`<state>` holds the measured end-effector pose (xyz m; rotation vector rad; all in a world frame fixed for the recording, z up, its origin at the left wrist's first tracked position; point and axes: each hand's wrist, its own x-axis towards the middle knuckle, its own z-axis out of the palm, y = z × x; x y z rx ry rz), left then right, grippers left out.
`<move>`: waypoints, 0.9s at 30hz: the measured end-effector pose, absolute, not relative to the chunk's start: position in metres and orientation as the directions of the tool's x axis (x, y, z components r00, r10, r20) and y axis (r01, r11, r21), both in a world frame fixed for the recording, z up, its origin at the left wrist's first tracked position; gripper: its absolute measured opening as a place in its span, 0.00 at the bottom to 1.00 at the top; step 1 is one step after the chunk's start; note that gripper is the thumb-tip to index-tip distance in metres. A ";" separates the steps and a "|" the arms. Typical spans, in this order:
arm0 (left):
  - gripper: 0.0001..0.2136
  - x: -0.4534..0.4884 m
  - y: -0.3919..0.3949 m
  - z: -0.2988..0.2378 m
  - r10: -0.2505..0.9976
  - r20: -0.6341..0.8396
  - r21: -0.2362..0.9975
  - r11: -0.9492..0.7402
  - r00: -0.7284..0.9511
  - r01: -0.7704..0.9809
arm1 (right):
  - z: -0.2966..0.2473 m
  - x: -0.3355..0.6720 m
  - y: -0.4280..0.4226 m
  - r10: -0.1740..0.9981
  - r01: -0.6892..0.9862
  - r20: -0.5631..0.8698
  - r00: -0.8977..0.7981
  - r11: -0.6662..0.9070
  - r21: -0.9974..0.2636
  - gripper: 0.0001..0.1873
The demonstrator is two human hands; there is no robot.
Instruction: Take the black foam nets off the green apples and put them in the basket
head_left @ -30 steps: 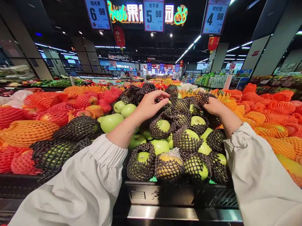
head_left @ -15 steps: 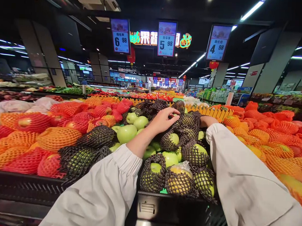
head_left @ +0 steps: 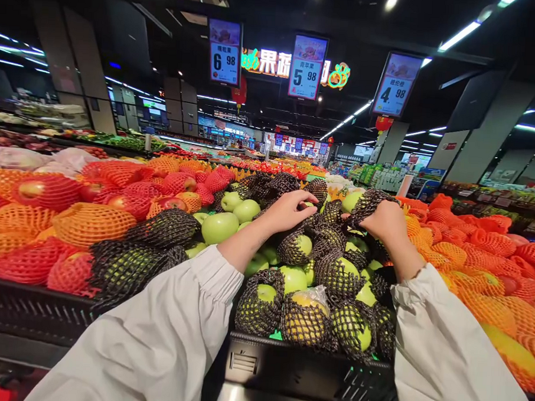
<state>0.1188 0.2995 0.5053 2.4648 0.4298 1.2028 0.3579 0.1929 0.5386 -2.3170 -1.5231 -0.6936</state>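
At the back right of the apple crate: right hand has its fingers closed around a black net, thumb tip poking out low on the left. Green apple sits at the net's left end, just left of those fingers and a bit above the thumb tip. Looks like it sticks out of the net's mouth; can't tell how much is inside, or whether the fingers bear on fruit or only mesh. Net's long axis runs roughly left-right, apple end facing the left hand. The apple itself is round, no long axis worth using.

Right hand is clearly nearer. Left hand is off to the apple's left, over the black-netted apples, thumb and fingers apart in a loose curl, nothing visibly held; contact with the pile below can't be told. A gap lies between its fingertips and the green apple.
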 end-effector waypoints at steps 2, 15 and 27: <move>0.09 0.119 0.299 0.506 0.421 0.686 0.463 -0.882 0.593 0.090 | 0.535 0.349 0.180 0.713 0.952 0.647 0.269 -0.297 -0.070 0.30; 0.41 0.132 0.269 0.504 0.331 0.656 0.666 -0.678 0.679 -0.312 | 0.506 0.320 0.183 0.573 0.933 0.744 -0.345 0.296 0.206 0.28; 0.34 0.133 0.288 0.500 0.716 0.479 0.868 -0.304 0.507 -0.392 | 0.506 0.317 0.195 0.537 0.832 0.787 -0.304 0.551 -0.055 0.20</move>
